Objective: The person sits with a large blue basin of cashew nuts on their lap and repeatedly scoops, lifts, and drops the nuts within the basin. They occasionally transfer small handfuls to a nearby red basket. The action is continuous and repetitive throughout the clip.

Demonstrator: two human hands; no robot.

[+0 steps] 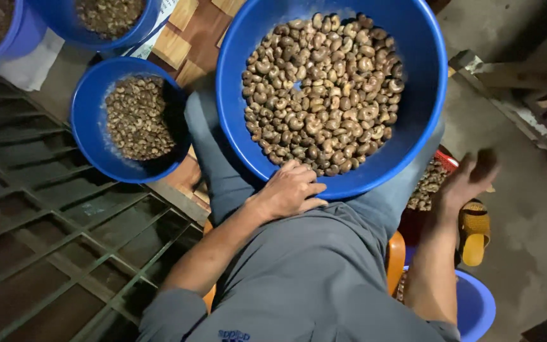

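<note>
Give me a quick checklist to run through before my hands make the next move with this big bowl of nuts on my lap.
1. Big blue bowl rests on the lap: ok.
2. Left hand steadies the bowl's near rim: ok.
3. Right hand is off to the side, blurred; whether it holds a nut: cannot tell.
4. Nuts all lie inside the bowl, none on the rim: ok.
5. Smaller blue bowl of nuts sits beside the left knee: ok.
6. Red container under the right hand is mostly hidden; how full: cannot tell.
</note>
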